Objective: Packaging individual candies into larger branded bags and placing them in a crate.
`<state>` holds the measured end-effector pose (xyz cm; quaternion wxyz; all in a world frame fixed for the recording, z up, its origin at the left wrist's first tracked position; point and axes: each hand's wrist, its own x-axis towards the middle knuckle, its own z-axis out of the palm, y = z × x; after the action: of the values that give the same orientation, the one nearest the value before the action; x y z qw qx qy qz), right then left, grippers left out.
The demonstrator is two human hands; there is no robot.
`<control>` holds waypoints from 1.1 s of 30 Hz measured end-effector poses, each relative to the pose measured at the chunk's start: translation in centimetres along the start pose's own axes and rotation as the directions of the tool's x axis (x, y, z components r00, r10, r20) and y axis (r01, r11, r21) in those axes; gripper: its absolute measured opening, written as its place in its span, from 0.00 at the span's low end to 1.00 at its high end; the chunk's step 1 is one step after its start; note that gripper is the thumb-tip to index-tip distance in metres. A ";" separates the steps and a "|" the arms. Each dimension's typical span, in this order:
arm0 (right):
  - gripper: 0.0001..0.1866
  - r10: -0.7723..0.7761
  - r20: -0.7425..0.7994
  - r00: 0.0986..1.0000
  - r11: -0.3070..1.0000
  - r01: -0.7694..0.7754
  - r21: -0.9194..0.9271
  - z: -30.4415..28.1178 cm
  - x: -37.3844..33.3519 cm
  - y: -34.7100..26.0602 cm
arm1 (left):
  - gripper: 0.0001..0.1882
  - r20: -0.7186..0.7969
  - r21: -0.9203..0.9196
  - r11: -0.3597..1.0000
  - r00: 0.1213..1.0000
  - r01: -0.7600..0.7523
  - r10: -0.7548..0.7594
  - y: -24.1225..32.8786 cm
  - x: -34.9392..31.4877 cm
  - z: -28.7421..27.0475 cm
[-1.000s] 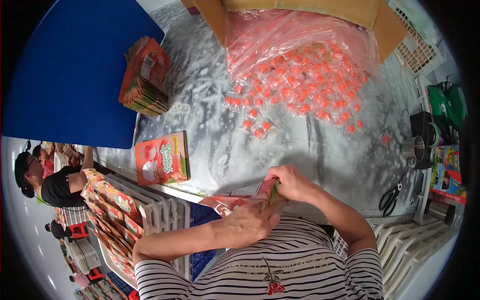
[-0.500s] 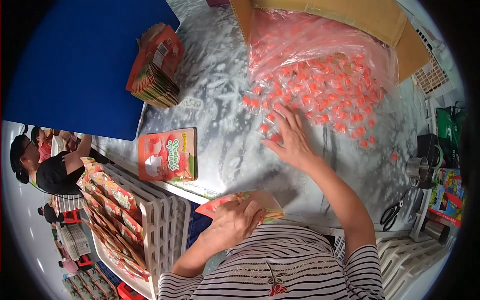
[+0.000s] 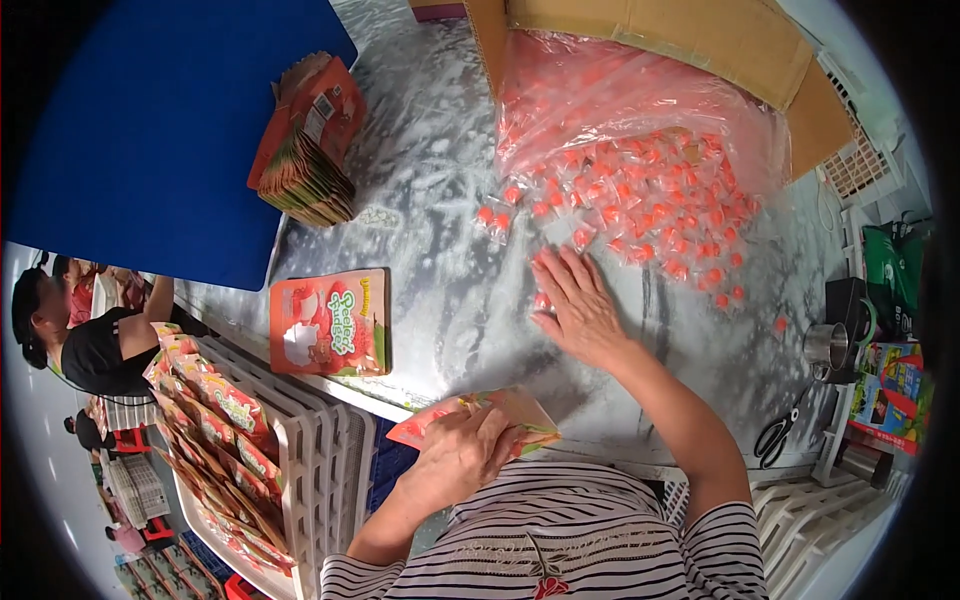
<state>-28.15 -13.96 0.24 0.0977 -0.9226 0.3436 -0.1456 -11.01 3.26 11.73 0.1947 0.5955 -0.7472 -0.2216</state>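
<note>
At the table's front edge my left hand [image 3: 462,455] is closed on a red and pink pouch [image 3: 524,408], held low against the striped shirt. My right hand [image 3: 583,312] lies with fingers stretched over the tabletop, palm down. Small wrapped red candies [image 3: 541,300] peek out by its thumb and fingertips; any more beneath the palm are hidden. Just beyond the fingers lies a single wrapped candy [image 3: 583,237]. Farther off spreads a heap of the same candies [image 3: 680,215], spilling from a clear-lined cardboard box [image 3: 655,45]. A flat printed pouch [image 3: 330,322] rests left of my hands.
A stack of pouches [image 3: 308,180] stands near a blue panel [image 3: 170,130]. Filled pouches [image 3: 225,430] sit in stacked white trays [image 3: 330,470] at lower left. Scissors [image 3: 778,435] and a metal cup [image 3: 826,345] are at right. Another person [image 3: 100,330] sits at left.
My right hand has drawn back toward me, with a few candies under it, away from the heap. My left hand keeps its hold on the pouch. The view has shifted slightly.
</note>
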 end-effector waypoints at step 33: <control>0.46 0.183 -0.031 0.983 0.887 -0.152 0.437 -7.2 -8.9 3.0 | 0.08 -0.009 -0.056 0.996 0.997 0.070 -0.071 0.8 0.0 -0.6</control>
<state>-38.86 -10.89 4.37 0.3000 -0.8389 0.3843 -0.2419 -11.31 3.37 12.64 0.2073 0.6170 -0.7183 -0.2457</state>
